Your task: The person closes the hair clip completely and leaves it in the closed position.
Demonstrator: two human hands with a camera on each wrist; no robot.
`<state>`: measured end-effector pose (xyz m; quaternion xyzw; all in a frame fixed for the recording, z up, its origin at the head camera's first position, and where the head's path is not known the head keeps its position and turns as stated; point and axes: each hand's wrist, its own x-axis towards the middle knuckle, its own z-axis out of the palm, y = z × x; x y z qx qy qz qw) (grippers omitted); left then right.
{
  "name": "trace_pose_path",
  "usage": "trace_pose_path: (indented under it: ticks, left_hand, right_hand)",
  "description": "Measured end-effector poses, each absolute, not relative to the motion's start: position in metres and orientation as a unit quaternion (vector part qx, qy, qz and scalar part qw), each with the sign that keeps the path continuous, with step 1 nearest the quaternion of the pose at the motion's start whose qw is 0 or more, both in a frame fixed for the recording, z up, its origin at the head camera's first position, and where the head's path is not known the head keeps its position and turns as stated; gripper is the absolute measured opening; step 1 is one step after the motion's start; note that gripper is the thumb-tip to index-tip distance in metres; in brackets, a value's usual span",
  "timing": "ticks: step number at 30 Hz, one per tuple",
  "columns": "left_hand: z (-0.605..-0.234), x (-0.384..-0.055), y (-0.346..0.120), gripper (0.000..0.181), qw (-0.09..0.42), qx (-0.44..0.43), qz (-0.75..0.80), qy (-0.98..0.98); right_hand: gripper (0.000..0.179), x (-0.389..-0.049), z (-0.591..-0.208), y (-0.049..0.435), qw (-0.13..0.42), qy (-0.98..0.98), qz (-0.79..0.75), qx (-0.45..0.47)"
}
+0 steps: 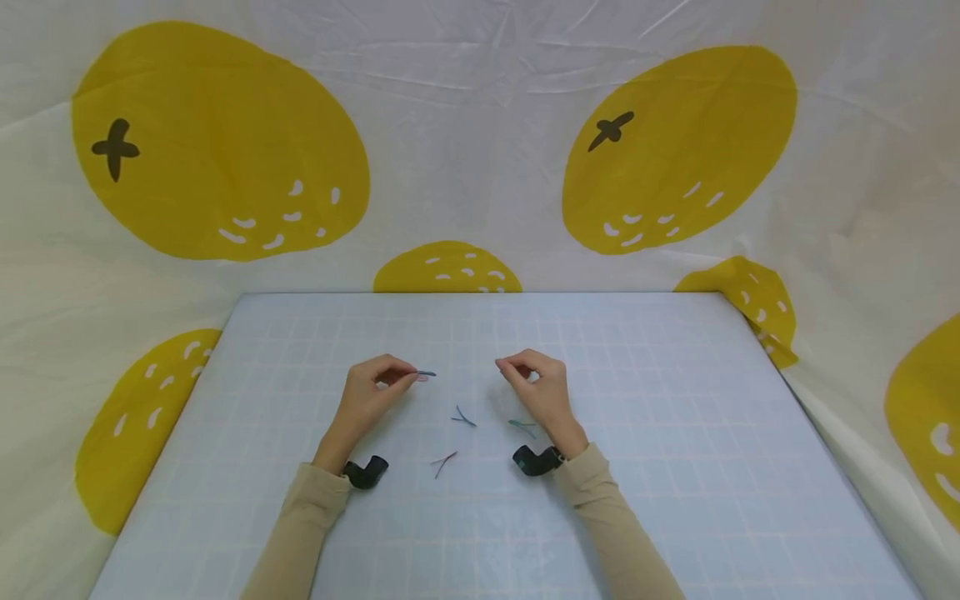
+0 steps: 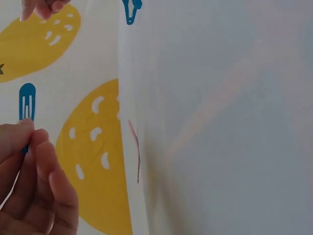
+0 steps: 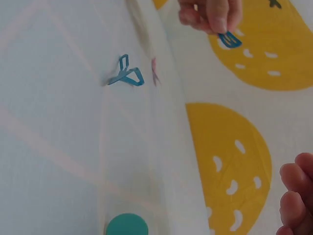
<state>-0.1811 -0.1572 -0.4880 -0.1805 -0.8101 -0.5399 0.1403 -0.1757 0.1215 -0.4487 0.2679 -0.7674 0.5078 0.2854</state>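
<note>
My left hand pinches a blue snap hair clip between thumb and fingers, raised above the table. Just beyond those fingertips a pink hair clip shows; it appears as a thin reddish strip in the left wrist view. My right hand hovers across from it with fingers bent, and nothing shows between them. Between the hands lies another blue hair clip, snapped open. Closer to me is a red hair clip, spread apart. A green hair clip lies beside the right wrist.
The white table has a faint grid and a straight far edge. Behind it hangs a white cloth with yellow fruit shapes. Black wrist cameras sit low, close to the tabletop.
</note>
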Motion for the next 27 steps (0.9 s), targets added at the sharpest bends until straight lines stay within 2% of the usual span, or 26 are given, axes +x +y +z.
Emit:
trace_pose_path:
  ticks: [10, 17, 27]
  left_hand:
    - [-0.504, -0.177, -0.182, 0.008, 0.078, -0.12, -0.523, -0.84]
    - [-0.519, -0.185, -0.184, 0.008, 0.062, -0.129, -0.505, -0.851]
    - [-0.521, -0.19, -0.179, 0.009, 0.044, -0.129, -0.461, -0.877]
  right_hand:
    - [0.005, -0.176, -0.449, 0.128, 0.26, -0.784, 0.512, 0.236]
    - [0.005, -0.177, -0.453, 0.131, 0.254, -0.787, 0.515, 0.226]
    - [0.004, -0.178, -0.453, 0.133, 0.249, -0.784, 0.524, 0.221]
